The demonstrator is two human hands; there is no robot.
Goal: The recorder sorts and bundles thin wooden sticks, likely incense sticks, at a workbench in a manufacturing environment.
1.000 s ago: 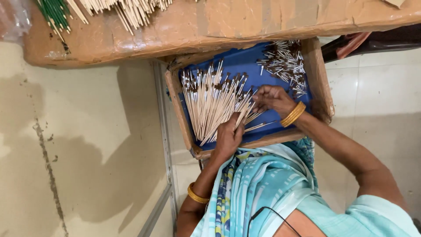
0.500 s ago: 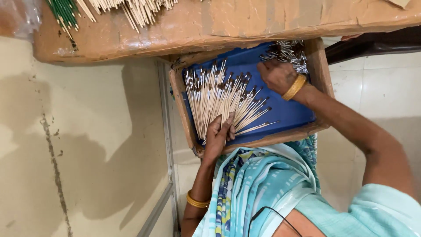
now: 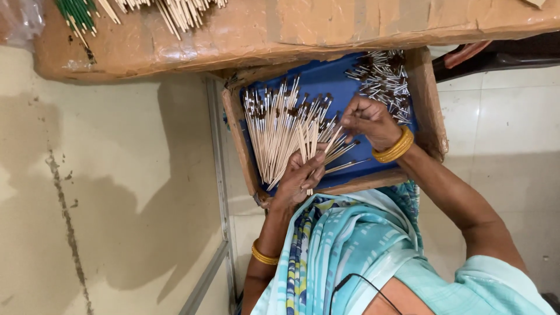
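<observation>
Blue-lined tray (image 3: 335, 79) w/ brushes (image 3: 279, 131), tile floor (image 3: 116, 192)

Both hands (image 3: 335, 146) among brushes (image 3: 280, 131) in tray (image 3: 429, 99)

green sticks (image 3: 79, 13) cut off at top, right elbow out of frame

light: bright, even | shadows: soft, on pale floor (image 3: 116, 192) at left | focus: sharp | glare: none
</observation>
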